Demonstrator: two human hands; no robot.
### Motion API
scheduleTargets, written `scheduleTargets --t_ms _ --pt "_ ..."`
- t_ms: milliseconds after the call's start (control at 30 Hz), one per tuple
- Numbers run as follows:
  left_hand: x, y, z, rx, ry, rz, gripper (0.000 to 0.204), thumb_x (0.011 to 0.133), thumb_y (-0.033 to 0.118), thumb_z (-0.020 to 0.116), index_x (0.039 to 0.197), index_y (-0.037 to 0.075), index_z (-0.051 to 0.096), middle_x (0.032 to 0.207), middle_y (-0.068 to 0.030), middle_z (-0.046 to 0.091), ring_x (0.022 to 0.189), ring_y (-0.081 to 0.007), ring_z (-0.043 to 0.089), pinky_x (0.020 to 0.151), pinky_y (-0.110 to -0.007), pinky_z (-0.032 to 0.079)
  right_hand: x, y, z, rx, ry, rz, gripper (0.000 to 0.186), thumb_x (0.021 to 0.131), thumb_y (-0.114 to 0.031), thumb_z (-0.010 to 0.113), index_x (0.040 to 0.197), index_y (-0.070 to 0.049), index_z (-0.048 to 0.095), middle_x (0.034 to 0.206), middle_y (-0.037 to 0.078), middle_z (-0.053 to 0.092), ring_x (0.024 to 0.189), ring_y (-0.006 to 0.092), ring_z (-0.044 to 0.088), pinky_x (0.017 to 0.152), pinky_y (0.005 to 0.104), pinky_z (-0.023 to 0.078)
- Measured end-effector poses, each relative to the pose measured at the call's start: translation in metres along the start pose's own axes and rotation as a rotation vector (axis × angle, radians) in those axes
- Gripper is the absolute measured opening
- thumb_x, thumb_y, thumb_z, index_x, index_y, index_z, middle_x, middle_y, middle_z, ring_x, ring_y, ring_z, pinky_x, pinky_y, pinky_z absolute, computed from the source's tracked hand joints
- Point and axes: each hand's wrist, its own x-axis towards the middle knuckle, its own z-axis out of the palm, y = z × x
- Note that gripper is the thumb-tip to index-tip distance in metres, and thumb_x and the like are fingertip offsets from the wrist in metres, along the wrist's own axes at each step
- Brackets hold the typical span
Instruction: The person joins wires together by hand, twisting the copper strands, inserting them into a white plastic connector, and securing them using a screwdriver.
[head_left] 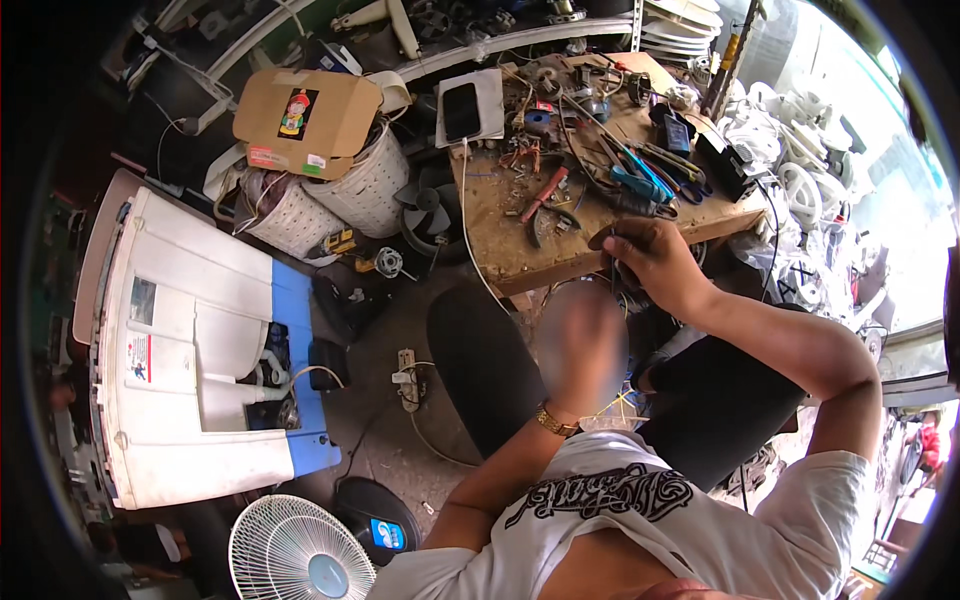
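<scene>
Just off the front edge of a wooden workbench point(500, 222), my right hand point(655, 262) is closed in a pinch. A thin dark piece shows at its fingertips, too small and shaded to name. My left hand point(583, 345) is over my lap, below the right one. Blur covers its fingers, so what it holds, if anything, is hidden. A gold-coloured watch or bracelet point(556, 420) circles that wrist. Near the bench edge lie pliers point(546, 193) with a red handle. Blue-handled tools point(645, 180) rest further right, beyond my right hand.
Loose wires and parts point(530, 150) litter the bench beside a phone point(461, 110). White baskets point(365, 180) and a cardboard box point(310, 120) stand left. A white and blue appliance body point(190, 270), a power strip point(407, 385) and a fan point(290, 550) occupy the floor. White plastic parts point(800, 150) pile up right.
</scene>
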Motion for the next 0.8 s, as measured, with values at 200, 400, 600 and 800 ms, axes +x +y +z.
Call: scheduleTargets --t_ms 200,400,600,800 --pt "0.002 -0.001 0.008 -0.096 0.029 -0.114 0.012 0.103 0.015 0.049 0.111 0.008 0.055 0.073 0.0047 0.044 0.062 -0.0024 0.037 0.053 -0.019 0.030 0.014 0.010 -0.004 -0.194 0.039 -0.231 0.017 0.097 -0.013 0.060 0.098 0.002 0.067 0.074 -0.001 0.062 0.063 0.0029 0.052 0.056 0.0215 0.043" --pt "0.000 -0.007 -0.010 -0.377 -0.075 -0.192 0.022 0.103 0.020 0.050 0.122 0.010 0.054 0.070 0.0030 0.045 0.054 -0.0036 0.034 0.047 -0.018 0.026 0.048 -0.016 -0.011 -0.040 0.145 -0.309 0.013 0.091 -0.008 0.065 0.089 0.005 0.068 0.066 0.003 0.059 0.063 0.0048 0.047 0.055 0.0275 0.042" --pt "-0.009 -0.003 -0.020 0.151 0.056 0.059 0.032 0.103 0.015 0.047 0.133 0.006 0.053 0.065 0.0054 0.040 0.055 -0.0019 0.033 0.048 -0.018 0.027 0.080 -0.006 0.024 -0.215 0.159 -0.403 0.013 0.085 -0.004 0.067 0.094 0.004 0.069 0.076 0.017 0.066 0.063 0.0160 0.056 0.064 0.0315 0.048" --pt "0.001 -0.022 -0.060 0.581 0.151 0.181 0.019 0.101 0.009 0.048 0.113 0.003 0.062 0.064 0.0056 0.043 0.055 -0.0034 0.034 0.050 -0.021 0.028 0.117 0.051 0.029 -0.311 0.233 -0.414 0.014 0.092 -0.007 0.065 0.093 0.005 0.070 0.067 0.001 0.062 0.058 0.0040 0.046 0.052 0.0243 0.040"
